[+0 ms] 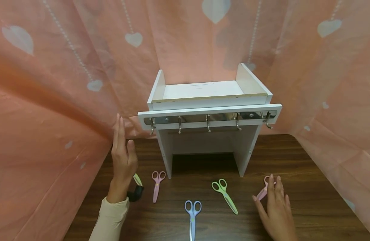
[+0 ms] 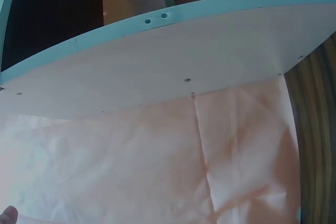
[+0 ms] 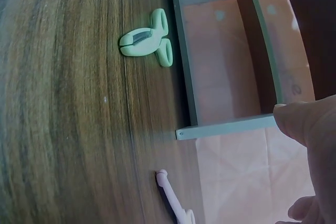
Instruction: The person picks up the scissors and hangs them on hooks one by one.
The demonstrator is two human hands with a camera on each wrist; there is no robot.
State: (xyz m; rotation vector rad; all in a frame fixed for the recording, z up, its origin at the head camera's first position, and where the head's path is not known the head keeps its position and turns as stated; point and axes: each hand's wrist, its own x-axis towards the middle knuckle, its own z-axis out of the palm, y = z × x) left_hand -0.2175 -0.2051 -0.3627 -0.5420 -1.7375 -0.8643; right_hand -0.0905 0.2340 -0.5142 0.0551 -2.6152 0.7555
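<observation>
Head view: the right hand (image 1: 276, 214), fingers straight, seems at the reaching step over pink scissors (image 1: 263, 193) near the worktop's (image 1: 308, 180) right edge (left hand (image 1: 123, 162) likewise straight-fingered). Lifting would need a pinch.

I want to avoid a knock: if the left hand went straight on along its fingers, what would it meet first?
Probably the pink heart-print curtain; the left hand would seemingly pass left of the white hook rail, though depth is unclear.

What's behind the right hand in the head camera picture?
Pink scissors lie on the brown table, partly behind the right hand. Some of their handle and blades shows; the hand covers the rest. Whatever is behind the palm can't be seen there.
</observation>
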